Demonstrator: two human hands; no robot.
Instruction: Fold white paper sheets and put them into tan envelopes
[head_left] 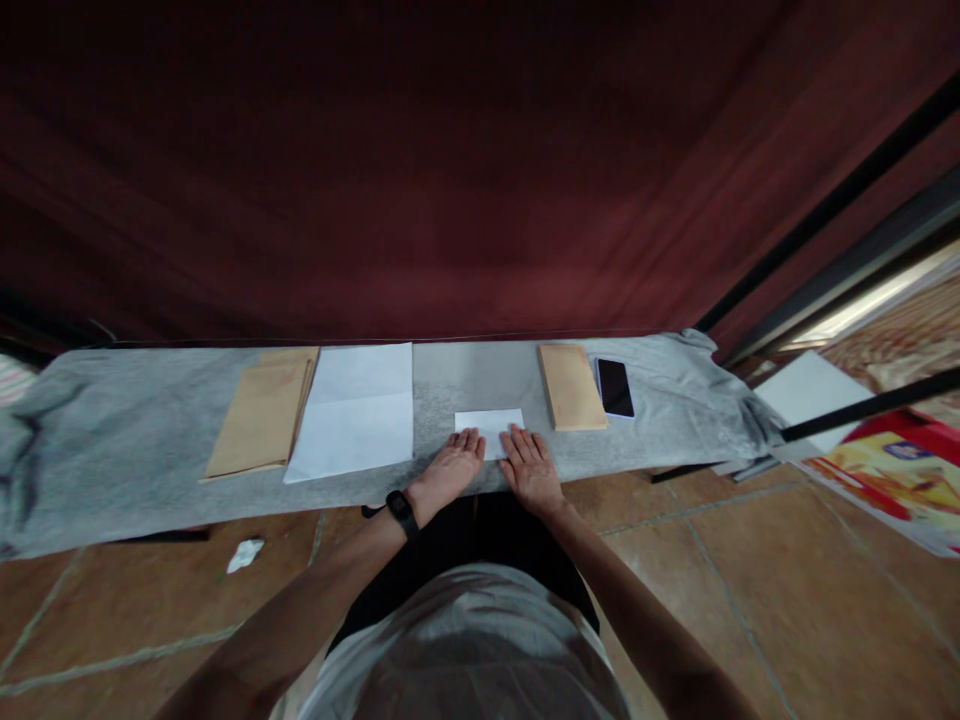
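Note:
A small folded sheet of white paper [489, 423] lies flat near the front edge of the cloth-covered table. My left hand [456, 462] rests on its left end, fingers stretched out flat. On the right end lies my right hand [529, 466], its fingers also straight and slightly spread. Both palms face down and neither hand grips anything. Left of my hands is a stack of large white paper [358, 410] with a crease across it. To the right sits a pile of narrow brown envelopes [573, 388].
A grey cloth [135, 440] covers the long table. Larger brown envelopes [259, 415] lie at left, and a phone [615, 387] lies at right. A dark red curtain [465, 200] hangs behind. At far right are a red box [900, 480] and black metal bars [862, 415].

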